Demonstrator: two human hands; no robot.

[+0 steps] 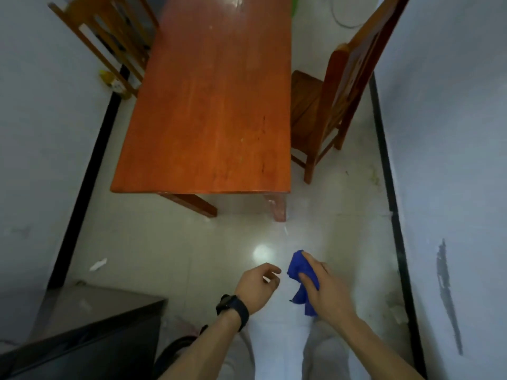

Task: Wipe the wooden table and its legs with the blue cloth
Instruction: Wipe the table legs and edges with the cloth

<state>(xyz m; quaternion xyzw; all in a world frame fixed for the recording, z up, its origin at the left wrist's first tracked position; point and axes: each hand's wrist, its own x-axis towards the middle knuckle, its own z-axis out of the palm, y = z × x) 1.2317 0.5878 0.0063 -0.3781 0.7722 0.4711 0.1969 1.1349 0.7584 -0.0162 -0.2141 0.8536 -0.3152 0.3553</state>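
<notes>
The wooden table (211, 111) stretches away from me in the middle of the view, its bare reddish top seen from above. Two of its legs show under the near edge: the left leg (189, 204) and the right leg (278, 207). My right hand (326, 289) grips the crumpled blue cloth (300, 272) in the air in front of my body, well short of the table. My left hand (258, 283) hangs just left of the cloth with loosely curled fingers, holding nothing; a black watch sits on its wrist.
A wooden chair (340, 94) stands at the table's right side, another chair (109, 37) at its far left. A dark cabinet (90, 325) fills the lower left corner. White walls with black skirting close in on both sides. Paper scraps (98, 264) lie on the pale tiled floor.
</notes>
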